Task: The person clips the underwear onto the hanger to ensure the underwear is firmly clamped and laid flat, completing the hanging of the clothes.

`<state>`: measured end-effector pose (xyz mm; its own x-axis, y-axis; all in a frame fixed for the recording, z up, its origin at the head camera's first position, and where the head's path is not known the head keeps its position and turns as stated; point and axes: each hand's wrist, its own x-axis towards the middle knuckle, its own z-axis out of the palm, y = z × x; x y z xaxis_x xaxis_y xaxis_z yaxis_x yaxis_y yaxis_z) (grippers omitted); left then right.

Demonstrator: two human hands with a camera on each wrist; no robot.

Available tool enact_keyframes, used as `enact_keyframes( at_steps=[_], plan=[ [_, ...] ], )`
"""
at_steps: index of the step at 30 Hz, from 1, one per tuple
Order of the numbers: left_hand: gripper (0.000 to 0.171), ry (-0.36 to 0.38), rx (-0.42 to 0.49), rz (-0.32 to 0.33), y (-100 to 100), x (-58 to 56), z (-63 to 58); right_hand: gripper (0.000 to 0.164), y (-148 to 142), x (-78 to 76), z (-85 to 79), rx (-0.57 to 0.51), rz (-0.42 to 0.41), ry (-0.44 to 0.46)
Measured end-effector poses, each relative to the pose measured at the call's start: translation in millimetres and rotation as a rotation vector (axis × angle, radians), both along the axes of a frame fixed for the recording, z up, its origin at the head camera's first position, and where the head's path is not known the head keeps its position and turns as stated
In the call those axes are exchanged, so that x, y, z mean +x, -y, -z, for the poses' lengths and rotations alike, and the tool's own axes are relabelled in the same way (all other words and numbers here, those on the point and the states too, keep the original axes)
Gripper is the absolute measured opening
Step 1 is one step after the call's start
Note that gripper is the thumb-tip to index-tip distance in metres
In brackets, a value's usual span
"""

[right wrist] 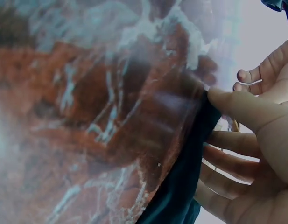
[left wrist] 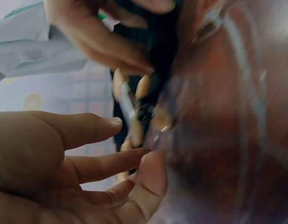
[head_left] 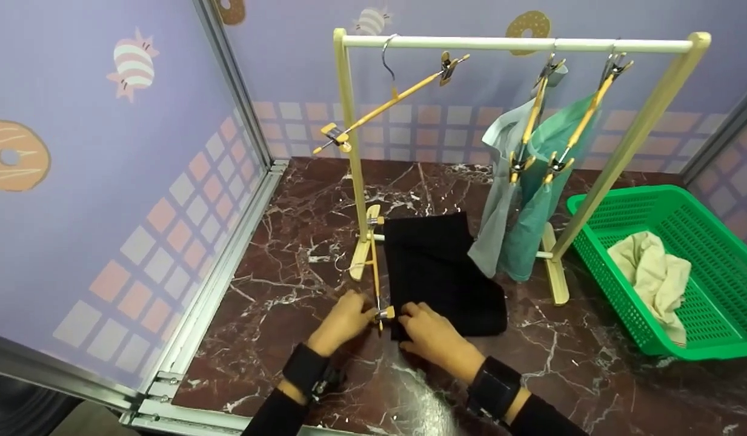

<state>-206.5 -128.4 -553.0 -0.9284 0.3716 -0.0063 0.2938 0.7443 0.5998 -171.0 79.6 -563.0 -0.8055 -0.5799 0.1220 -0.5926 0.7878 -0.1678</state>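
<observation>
A folded black garment point(head_left: 434, 272) lies flat on the table under the rack. My right hand point(head_left: 437, 336) is at its near left corner; in the right wrist view the thumb and fingers point(right wrist: 232, 144) pinch the dark edge. Along the garment's left side lies a clip hanger point(head_left: 375, 272), its hook pointing left. My left hand point(head_left: 346, 321) is beside the hanger's near clip point(head_left: 384, 313). The left wrist view, somewhat blurred, shows thumb and fingers point(left wrist: 90, 128) spread apart around the clip point(left wrist: 139, 107), with a gap between them.
A wooden rack point(head_left: 518, 42) stands over the garment. An unloaded clip hanger point(head_left: 403, 97) hangs at its left; grey cloth point(head_left: 497, 200) and green cloth point(head_left: 527, 236) hang clipped at its right. A green basket point(head_left: 621, 327) with beige cloth point(head_left: 652, 275) stands at right. A partition point(head_left: 137, 212) bounds the left.
</observation>
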Motion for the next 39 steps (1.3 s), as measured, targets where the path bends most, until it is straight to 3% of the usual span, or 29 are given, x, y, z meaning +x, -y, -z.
enact_keyframes(
  at_steps=[6, 12, 16, 22, 25, 28, 32, 39],
  plan=[
    [0.014, -0.014, 0.073, 0.02, -1, 0.8, 9.1, 0.019, 3, -2.1, 3.2, -0.043, 0.026, -0.073],
    [0.015, 0.045, 0.089, 0.003, 0, 1.3, 8.1, 0.011, 6, -2.2, 8.4, -0.098, 0.058, -0.17],
    [0.015, 0.169, 0.181, -0.015, 3, 1.7, 3.7, 0.012, 10, -3.4, 10.2, -0.097, 0.068, -0.16],
    [0.008, 0.467, 0.539, -0.05, 4, 3.1, 6.1, 0.004, 11, -11.9, 4.7, -0.106, 0.15, -0.121],
    [0.016, 0.578, 0.671, -0.047, 6, 2.3, 12.8, 0.003, 7, -17.1, 4.1, -0.143, 0.166, -0.153],
    [0.022, 0.655, 0.745, -0.041, 6, 0.4, 17.0, 0.009, 1, -19.8, 4.2, -0.201, 0.142, -0.21],
    [0.018, 0.741, 0.821, -0.036, 7, -3.6, 18.5, 0.017, -6, -22.6, 3.3, -0.282, 0.093, -0.295],
    [0.017, 0.85, 0.901, -0.042, 8, -8.1, 20.0, 0.022, -15, -27.2, 3.0, -0.34, 0.02, -0.412]
  ],
)
